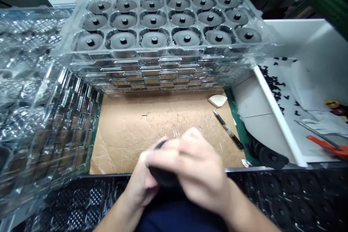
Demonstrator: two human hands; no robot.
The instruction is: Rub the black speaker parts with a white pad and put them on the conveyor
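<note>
Low in the head view, my left hand (148, 175) is closed around the edge of a round black disc (163, 177). My right hand (198, 168) lies over the same disc from the right, its fingers bent and pressed against it. Motion blurs both hands, and they cover much of the disc. Beneath and ahead of them lies a brown cardboard sheet (125, 127). A black pen (228, 129) and a small pale wedge-shaped piece (218, 100) rest on its right side.
Ahead stands a stack of clear trays (160, 53), the top one filled with black discs. More clear trays (51, 116) are stacked at left. A white bin (282, 123) at right contains small black parts and orange-handled tool (326, 145). Several black discs (272, 157) lie beside it.
</note>
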